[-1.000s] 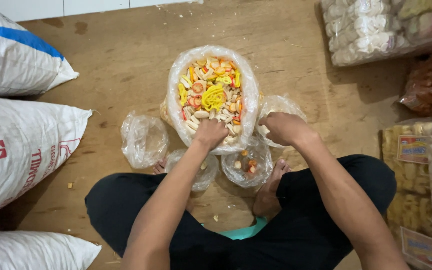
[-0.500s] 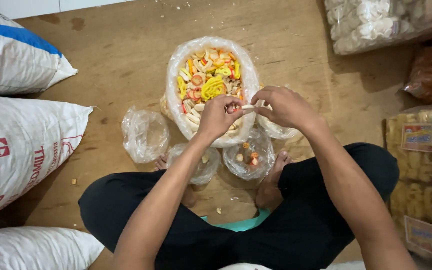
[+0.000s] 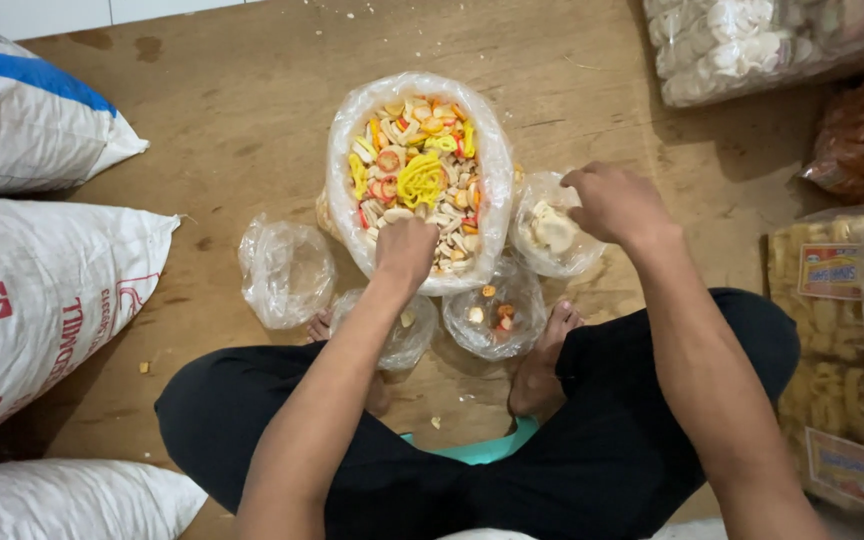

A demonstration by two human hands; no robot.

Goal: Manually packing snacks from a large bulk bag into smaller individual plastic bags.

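The left hand (image 3: 405,250) is dug into the big bag of mixed crackers (image 3: 414,170), fingers hidden, grip apparently unreadable. The right hand (image 3: 615,203), fingers curled narrow, is held over the small bag of pale pieces (image 3: 550,232) on the wooden floor (image 3: 222,130).

Both hands reach forward, left hand (image 3: 405,250) curled, right hand (image 3: 617,203) knuckles-up.

Person seen from above. Black trousers (image 3: 602,450), loose, matte, covering both legs down to the ankles. Both forearms bare, no sleeves in view. Left hand (image 3: 404,250) and right hand (image 3: 617,203) bare: no gloves, rings or watch visible. Feet bare; right foot (image 3: 542,365) at 6 o'clock below the hands.
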